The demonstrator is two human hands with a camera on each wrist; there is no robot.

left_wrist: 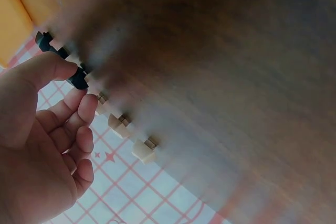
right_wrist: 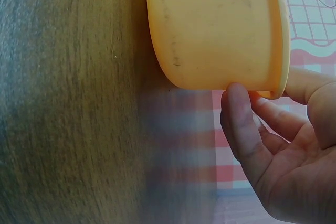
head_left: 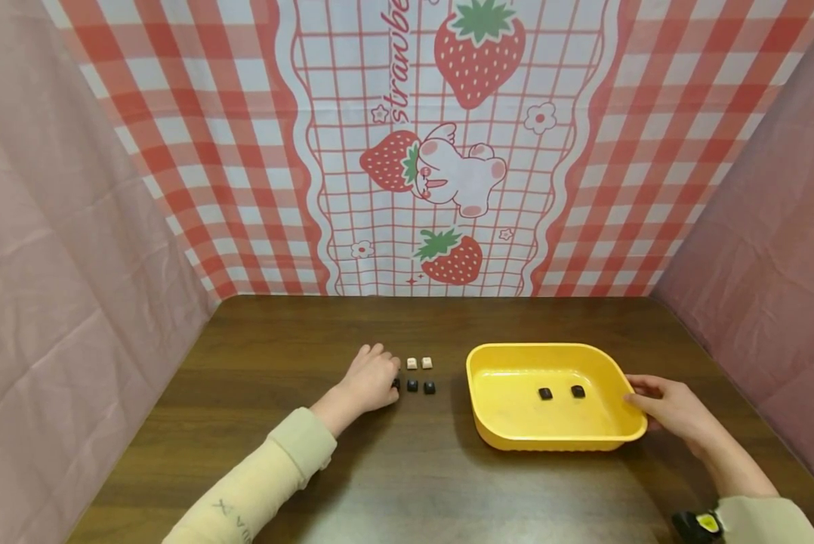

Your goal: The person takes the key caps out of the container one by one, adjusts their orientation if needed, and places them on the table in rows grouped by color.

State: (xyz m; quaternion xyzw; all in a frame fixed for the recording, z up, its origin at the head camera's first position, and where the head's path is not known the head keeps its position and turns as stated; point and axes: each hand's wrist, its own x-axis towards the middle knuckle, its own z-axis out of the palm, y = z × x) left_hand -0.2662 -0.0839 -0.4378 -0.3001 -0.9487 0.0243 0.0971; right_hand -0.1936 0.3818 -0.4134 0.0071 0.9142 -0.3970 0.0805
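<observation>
My left hand (head_left: 371, 379) is over the left end of a short row of small black keycaps. In the left wrist view its thumb and forefinger pinch the end black keycap (left_wrist: 79, 78); two more, a middle keycap (head_left: 412, 385) and a right-hand keycap (head_left: 429, 387), stand beside it. Behind them is a row of cream keycaps (head_left: 427, 363), its left one mostly hidden by my fingers in the head view. My right hand (head_left: 672, 408) grips the right end of a yellow plastic basin (head_left: 556, 443), thumb over the rim and fingers against the outer wall. Two black keycaps (head_left: 546, 394) lie inside it.
Everything stands on a dark brown wooden table (head_left: 407, 483). A red and white strawberry-print cloth (head_left: 550, 227) hangs at the back edge. Pink cloths hang along both sides, the left cloth (head_left: 74, 227) and the right cloth (head_left: 760, 249).
</observation>
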